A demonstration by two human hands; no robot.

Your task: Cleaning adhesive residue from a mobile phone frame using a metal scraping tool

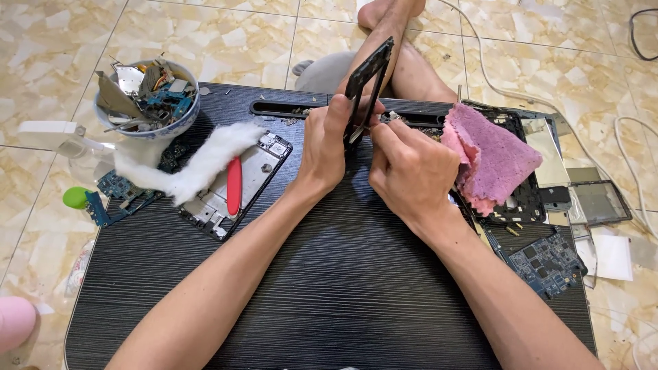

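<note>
My left hand (323, 147) grips a thin black phone frame (369, 72) and holds it upright on edge above the dark table (329, 288). My right hand (411, 171) is pinched against the lower edge of that frame, fingertips touching it; whether it holds a small tool is hidden. Both hands meet near the table's far middle.
A metal phone chassis (257, 168) with a red pry tool (234, 185) and white cotton (195, 168) lies left. A bowl of parts (147, 99) stands at the far left. A pink cloth (490, 161) covers another frame, with a blue circuit board (548, 264) at right. Cables run across the tiled floor.
</note>
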